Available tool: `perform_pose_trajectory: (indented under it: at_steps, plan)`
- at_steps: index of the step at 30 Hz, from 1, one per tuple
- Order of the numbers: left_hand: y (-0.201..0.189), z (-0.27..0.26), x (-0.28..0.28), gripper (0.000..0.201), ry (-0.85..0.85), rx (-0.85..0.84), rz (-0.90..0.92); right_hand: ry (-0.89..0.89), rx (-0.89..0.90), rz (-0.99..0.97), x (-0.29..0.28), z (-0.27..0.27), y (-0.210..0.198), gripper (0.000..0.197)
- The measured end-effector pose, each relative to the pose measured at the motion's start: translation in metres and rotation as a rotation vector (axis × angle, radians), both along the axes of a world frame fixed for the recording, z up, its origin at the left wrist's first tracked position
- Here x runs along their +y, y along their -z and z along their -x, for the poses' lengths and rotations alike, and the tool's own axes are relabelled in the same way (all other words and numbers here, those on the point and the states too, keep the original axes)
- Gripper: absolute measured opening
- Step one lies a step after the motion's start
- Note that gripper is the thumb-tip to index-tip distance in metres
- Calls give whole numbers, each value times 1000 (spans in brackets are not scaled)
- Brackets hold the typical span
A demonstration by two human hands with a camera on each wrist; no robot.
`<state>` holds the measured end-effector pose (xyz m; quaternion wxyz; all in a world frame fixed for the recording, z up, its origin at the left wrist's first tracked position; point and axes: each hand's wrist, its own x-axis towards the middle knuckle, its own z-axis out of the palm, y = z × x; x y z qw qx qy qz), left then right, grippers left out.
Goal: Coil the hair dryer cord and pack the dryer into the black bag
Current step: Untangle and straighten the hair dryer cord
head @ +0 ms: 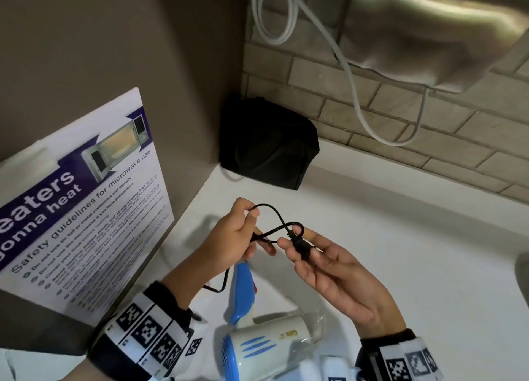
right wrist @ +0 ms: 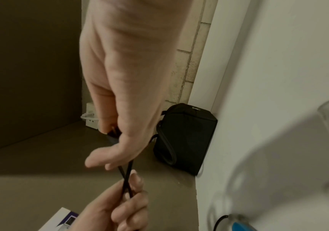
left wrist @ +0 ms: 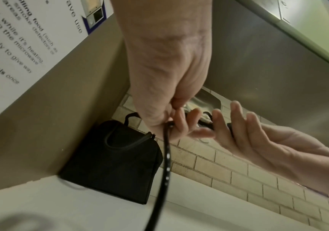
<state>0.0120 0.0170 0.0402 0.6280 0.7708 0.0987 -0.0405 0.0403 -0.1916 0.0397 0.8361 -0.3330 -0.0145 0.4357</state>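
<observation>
The cord (head: 273,226) is between my two hands, just above the counter. My left hand (head: 234,237) pinches the crossing strands between thumb and curled fingers, so the first loop keeps its shape instead of springing open. My right hand (head: 323,263) holds the plug (head: 302,244) end against its fingertips with the thumb, the other fingers fairly straight, so I can swing that end round for the next turn. The loop stands up between the two grips, crossing itself like a figure eight. From my left hand the rest of the cord drops down and runs back to the hair dryer (head: 269,343), which lies on its side on the white counter (head: 400,237) just under my wrists, close enough that the cord stays slack. The black bag (head: 269,148) sits beyond my hands in the corner against the brick wall (head: 372,114); I cannot tell whether it is open. I judge the coiling has only begun.
</observation>
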Motion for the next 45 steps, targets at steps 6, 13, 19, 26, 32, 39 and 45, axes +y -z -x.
perform_pose_trajectory:
  at_steps: [6, 13, 19, 26, 32, 39, 45]
  plan:
    - [-3, 3, -1, 20, 49, 18, 36, 42, 40, 65, 0, -1, 7, 46]
    - [0, 8, -1, 18, 168, -5, -67, 127, -63, 353, 11, 2, 12, 24]
    - [-3, 12, -3, 9, 270, -70, -80, 216, -321, 726, 19, 3, 16, 27]
    - [5, 9, 1, 14, 175, -119, -215, 281, -416, 728, 20, 3, 13, 29]
    - [14, 4, 7, 32, -2, -98, -305, 148, -678, 896, 13, 3, 13, 20]
    - [5, 10, -4, 22, 98, -151, -229, -15, -738, 857, 2, 1, -6, 31]
    - [4, 13, -13, 21, 179, -138, -284, 305, -484, 523, 15, -3, -11, 30]
